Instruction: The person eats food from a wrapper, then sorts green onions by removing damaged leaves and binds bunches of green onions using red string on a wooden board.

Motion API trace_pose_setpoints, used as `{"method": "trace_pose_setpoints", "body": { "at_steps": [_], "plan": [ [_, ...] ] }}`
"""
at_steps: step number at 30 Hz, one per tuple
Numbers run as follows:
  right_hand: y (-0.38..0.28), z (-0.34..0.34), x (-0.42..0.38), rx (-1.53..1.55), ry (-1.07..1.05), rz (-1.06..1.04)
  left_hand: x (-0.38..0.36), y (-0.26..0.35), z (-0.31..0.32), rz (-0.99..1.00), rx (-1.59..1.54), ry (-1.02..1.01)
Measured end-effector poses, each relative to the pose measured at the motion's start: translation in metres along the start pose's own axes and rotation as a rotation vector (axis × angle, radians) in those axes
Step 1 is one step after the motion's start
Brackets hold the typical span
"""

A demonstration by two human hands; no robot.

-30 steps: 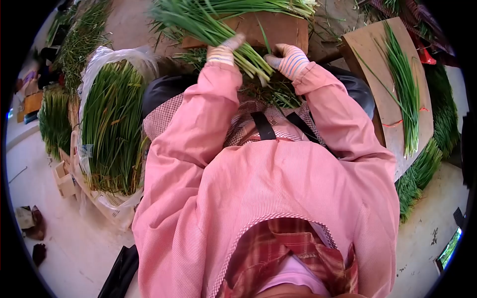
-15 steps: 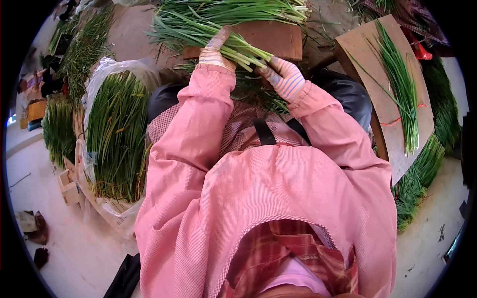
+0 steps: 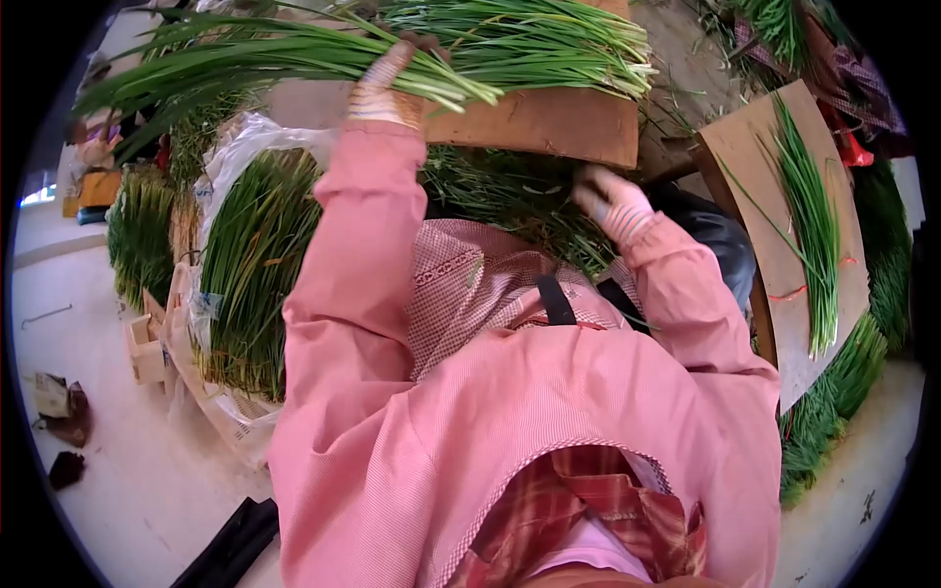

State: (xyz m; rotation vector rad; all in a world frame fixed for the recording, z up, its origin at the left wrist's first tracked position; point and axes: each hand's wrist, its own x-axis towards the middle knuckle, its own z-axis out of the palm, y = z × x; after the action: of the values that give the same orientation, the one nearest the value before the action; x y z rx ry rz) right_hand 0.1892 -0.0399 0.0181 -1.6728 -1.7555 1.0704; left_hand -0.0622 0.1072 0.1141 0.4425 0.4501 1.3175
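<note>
My left hand (image 3: 387, 83), in a striped glove, is closed around a bunch of garlic chives (image 3: 265, 54). Their pale stem ends point right and the long green leaves fan out to the left. Behind it, a larger pile of chives (image 3: 549, 44) lies on a wooden board (image 3: 549, 122). My right hand (image 3: 610, 201), also gloved, is below the board's right end, over loose leaves (image 3: 510, 191) around my lap. Its fingers point down and are blurred, and I cannot make out anything in them.
At left, a plastic-lined basket (image 3: 235, 426) holds upright chives. On the right, a tilted board (image 3: 774, 196) carries a smaller chive bunch (image 3: 812, 225) with red ties (image 3: 787, 294) beside it. More green bundles (image 3: 833, 402) lie beyond that board.
My right hand has left the stem ends and moved down and right toward my lap. My left hand has carried the chives left, and their leaves now extend farther left. The view has shifted slightly.
</note>
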Motion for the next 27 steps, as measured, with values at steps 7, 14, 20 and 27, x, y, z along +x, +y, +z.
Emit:
{"method": "trace_pose_setpoints", "body": {
  "at_steps": [7, 14, 20, 27],
  "plan": [
    [-0.018, 0.034, 0.058, 0.842, 0.531, -0.225, -0.027, -0.144, -0.038, -0.261, -0.277, 0.278],
    [-0.031, 0.063, 0.042, 0.233, 0.547, -0.114, -0.048, -0.152, -0.032, -0.424, -0.191, 0.403],
    [-0.015, -0.017, 0.062, -0.052, 0.433, -0.264, -0.042, -0.130, -0.025, -0.187, -0.096, 0.317],
    [0.006, -0.099, 0.105, -0.661, 0.434, -0.014, -0.035, -0.107, -0.023, -0.144, -0.041, 0.167]
  ]
}}
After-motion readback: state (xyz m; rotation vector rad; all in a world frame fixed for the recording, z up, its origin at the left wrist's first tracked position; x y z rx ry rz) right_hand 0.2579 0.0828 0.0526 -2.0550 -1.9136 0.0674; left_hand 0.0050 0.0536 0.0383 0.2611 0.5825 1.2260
